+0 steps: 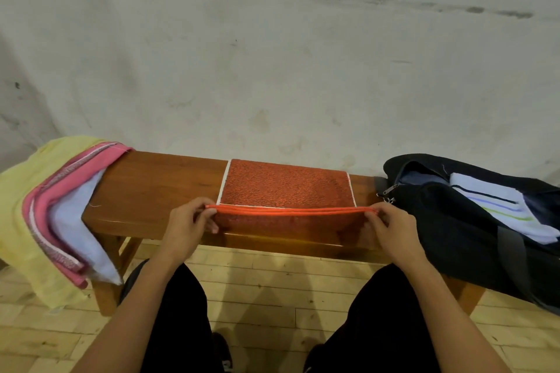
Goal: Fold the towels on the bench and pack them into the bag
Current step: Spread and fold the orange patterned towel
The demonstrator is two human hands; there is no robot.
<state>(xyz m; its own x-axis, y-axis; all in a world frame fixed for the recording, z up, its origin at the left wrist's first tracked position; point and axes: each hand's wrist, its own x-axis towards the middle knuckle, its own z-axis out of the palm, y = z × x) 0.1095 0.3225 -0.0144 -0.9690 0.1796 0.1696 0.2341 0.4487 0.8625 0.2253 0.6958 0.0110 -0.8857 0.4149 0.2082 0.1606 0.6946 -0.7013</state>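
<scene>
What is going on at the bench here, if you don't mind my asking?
A person is folding an orange towel on the wooden bench. The left hand and right hand each pinch an end of its raised near edge. More towels hang over the bench's left end, and the open dark bag on the right already holds a folded white towel.

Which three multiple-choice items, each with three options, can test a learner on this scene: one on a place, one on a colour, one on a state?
1. Where is the bag?
A. right end of the bench
B. floor
C. left end

2. What colour is the towel being folded?
A. yellow
B. orange
C. blue

3. How is the bag?
A. zipped shut
B. unzipped, with a white striped towel inside
C. unzipped, empty

Answers:
1 A: it lies at the bench's right end.
2 B: left hand and right hand pinch its orange edge.
3 B: the white striped towel shows through the opening.
</scene>
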